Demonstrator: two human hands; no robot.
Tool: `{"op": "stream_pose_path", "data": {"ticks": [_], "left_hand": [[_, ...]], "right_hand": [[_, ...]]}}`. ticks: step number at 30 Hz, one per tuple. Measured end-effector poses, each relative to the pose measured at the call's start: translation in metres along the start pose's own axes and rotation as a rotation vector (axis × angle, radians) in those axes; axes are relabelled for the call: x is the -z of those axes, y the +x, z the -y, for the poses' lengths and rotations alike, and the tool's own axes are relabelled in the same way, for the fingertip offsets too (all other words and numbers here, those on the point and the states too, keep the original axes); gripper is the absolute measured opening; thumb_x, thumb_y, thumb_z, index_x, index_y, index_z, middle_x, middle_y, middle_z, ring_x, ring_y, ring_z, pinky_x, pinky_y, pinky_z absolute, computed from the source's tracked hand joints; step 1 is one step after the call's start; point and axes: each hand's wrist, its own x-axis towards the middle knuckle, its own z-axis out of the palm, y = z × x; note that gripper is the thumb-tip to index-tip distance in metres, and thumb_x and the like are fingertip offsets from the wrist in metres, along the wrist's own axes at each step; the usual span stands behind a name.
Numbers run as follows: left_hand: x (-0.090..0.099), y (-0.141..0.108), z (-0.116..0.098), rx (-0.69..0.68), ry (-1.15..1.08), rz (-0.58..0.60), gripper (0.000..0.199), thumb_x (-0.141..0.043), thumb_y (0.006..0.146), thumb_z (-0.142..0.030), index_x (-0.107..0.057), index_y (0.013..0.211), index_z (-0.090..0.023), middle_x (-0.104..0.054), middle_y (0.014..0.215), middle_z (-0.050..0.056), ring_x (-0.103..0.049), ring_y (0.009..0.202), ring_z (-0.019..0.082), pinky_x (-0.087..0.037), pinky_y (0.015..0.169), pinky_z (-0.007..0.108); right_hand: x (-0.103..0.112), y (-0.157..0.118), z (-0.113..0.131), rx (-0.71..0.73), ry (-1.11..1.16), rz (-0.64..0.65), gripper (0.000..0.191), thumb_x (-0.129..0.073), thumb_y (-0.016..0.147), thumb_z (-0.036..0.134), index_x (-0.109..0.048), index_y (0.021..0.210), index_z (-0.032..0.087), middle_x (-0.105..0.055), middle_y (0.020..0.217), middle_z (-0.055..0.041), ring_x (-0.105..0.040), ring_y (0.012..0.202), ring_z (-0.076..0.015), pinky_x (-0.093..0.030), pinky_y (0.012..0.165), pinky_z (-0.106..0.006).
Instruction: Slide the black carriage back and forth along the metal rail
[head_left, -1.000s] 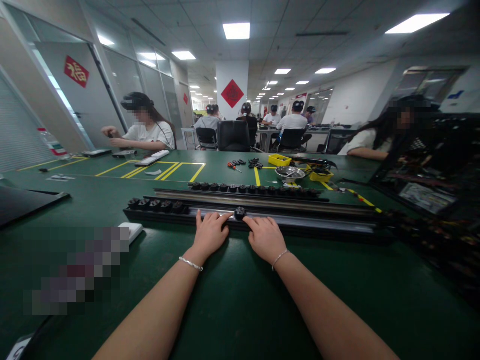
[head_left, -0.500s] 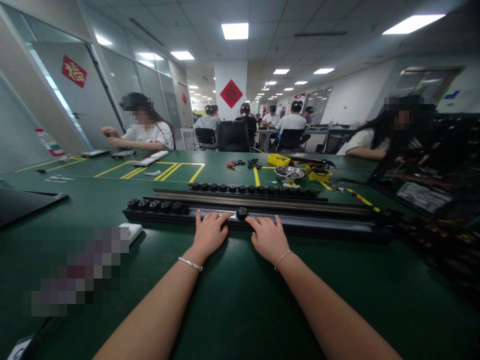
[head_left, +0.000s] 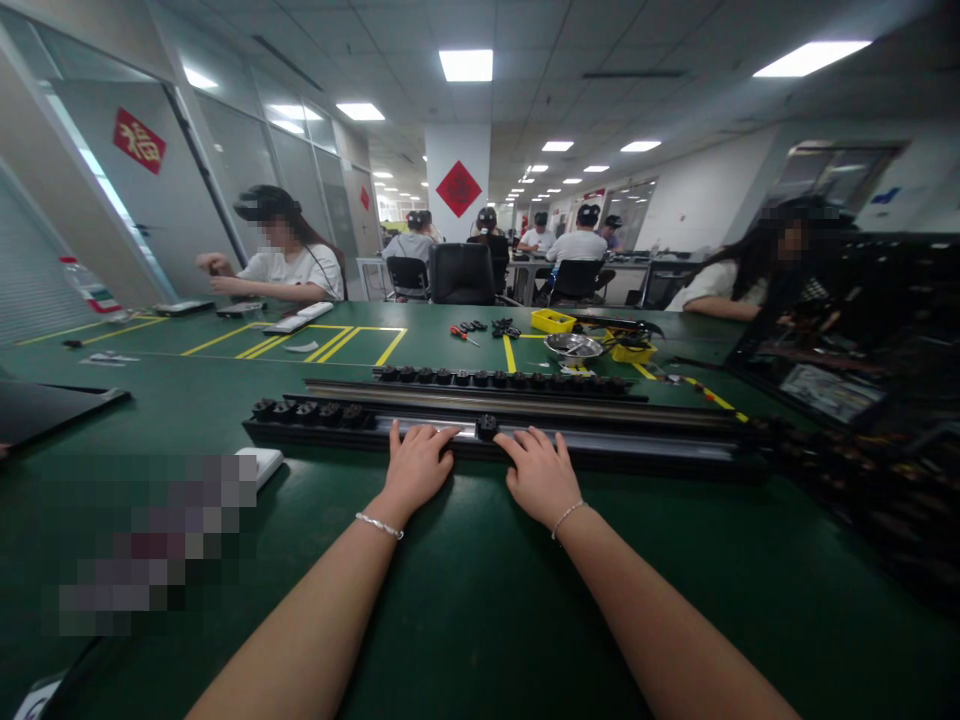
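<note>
Along the bench's left edge lay a dark panel. Five black blocks sat at the left end of the near rail, which ran roughly parallel to the bench's far edge. The left hand lay loosely spread on the rail, index finger just short of a lone black block — mid-bench, in the channel. Apart from it, the right hand, likewise unclenched, pointed its index finger at the block's right side — contact unclear. Farther right, toward the far edge, stood a metal bowl.
</note>
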Motion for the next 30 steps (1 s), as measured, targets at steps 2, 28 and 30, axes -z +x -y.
{"op": "stream_pose_path", "data": {"ticks": [2,28,30], "left_hand": [[0.000,0.000,0.000,-0.001,0.000,-0.001,0.036,-0.044,0.084,-0.028,-0.057,0.118,-0.035,-0.063,0.094,0.001,-0.053,0.103,0.022,-0.008,0.108,0.056],[0.001,0.000,0.000,0.008,-0.022,-0.002,0.039,-0.046,0.083,-0.027,-0.056,0.119,-0.035,-0.064,0.095,0.001,-0.053,0.103,0.022,-0.008,0.109,0.056],[0.001,0.000,0.000,0.005,-0.022,-0.001,0.039,-0.046,0.083,-0.027,-0.056,0.119,-0.035,-0.064,0.095,0.001,-0.053,0.103,0.022,-0.008,0.109,0.056]], "right_hand": [[-0.001,-0.001,-0.002,0.002,-0.012,-0.004,0.053,-0.045,0.079,0.022,-0.047,0.130,0.034,-0.050,0.132,-0.0051,-0.032,0.127,-0.0258,-0.013,0.105,-0.052],[0.001,-0.003,-0.011,0.023,0.006,0.010,0.054,-0.043,0.077,0.018,-0.048,0.129,0.032,-0.054,0.126,-0.0048,-0.042,0.118,-0.0206,-0.016,0.105,-0.045],[0.002,-0.003,-0.011,0.021,0.010,0.013,0.054,-0.043,0.077,0.018,-0.048,0.129,0.032,-0.054,0.126,-0.0048,-0.042,0.118,-0.0206,-0.015,0.106,-0.046]]}}
